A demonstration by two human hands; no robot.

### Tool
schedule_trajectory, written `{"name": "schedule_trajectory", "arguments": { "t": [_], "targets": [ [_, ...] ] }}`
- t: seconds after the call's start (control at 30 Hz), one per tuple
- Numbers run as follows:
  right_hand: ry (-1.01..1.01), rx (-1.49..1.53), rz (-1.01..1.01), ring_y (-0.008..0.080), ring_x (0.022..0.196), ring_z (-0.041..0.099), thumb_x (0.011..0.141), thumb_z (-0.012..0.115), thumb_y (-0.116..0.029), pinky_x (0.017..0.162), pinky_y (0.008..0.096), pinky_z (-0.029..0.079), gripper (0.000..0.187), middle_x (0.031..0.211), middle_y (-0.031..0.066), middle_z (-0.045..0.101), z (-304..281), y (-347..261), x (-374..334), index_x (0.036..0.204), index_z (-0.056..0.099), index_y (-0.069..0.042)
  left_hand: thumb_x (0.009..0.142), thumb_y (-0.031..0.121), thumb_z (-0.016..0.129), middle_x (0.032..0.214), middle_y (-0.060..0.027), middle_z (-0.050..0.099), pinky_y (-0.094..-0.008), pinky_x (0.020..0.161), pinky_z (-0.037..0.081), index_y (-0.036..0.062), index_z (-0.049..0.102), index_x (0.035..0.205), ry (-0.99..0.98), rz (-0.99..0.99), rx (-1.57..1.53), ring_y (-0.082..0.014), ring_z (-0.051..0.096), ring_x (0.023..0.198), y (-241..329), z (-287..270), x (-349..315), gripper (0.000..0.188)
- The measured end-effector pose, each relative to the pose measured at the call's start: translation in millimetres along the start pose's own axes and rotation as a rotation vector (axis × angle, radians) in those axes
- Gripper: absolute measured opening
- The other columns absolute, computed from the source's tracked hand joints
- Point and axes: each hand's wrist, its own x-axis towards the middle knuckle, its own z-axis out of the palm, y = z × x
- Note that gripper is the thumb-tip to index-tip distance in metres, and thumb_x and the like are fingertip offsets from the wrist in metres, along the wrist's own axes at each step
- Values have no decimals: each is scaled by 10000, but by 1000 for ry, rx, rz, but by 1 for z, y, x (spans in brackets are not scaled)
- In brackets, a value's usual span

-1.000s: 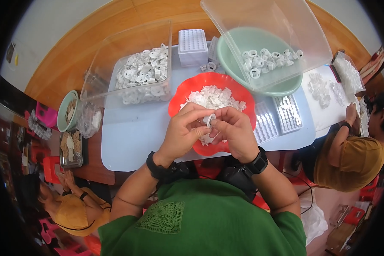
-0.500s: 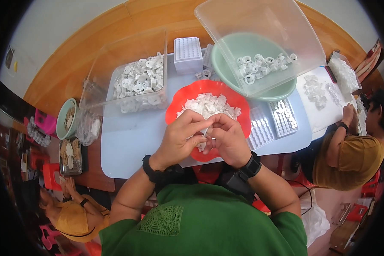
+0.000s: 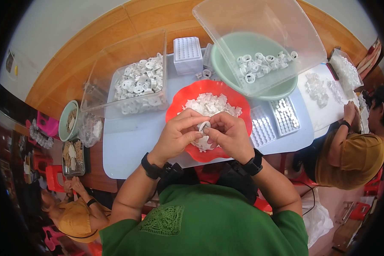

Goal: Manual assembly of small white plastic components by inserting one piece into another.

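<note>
- White ring, on my feed, is held up above the pale blue board, the broadest thing I see.
- Clear bin at far left, heaped with white parts.
- Translucent box at far right, lying askew over a green basin.
- Red scalloped bowl at near middle, below the ring, holding white scraps.
- Left hand: thumb and fingers pinching the ring's left side.
- Right hand: fingertips gripping its right side.

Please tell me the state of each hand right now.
Left hand: closed, fingertips pinching a small white ring-shaped part over the red bowl.
Right hand: closed, fingertips on the other side of that same part.
</note>
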Motion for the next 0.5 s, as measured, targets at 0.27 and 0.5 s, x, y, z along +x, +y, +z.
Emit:
{"name": "schedule_trajectory", "arguments": {
  "t": [0.27, 0.5],
  "targets": [
    [-5, -224, -7, 93, 582, 610, 838, 684, -70, 505, 242, 485, 138, 653, 67, 635, -7, -9, -3, 836, 609, 46, 821, -1, 660, 1011, -35, 547, -225, 704, 458, 14, 631, 1185, -79, -11, -74, -105, 524, 839, -2, 0, 2, 365],
    [-2, -328, -76, 114, 567, 615, 815, 713, -88, 513, 263, 479, 151, 623, 82, 628, -14, -8, -1, 815, 634, 41, 859, 166, 687, 1061, -84, 550, -213, 675, 537, -2, 619, 1207, -125, 20, -96, -104, 573, 829, -5, 0, 6, 392]
  ]
}}
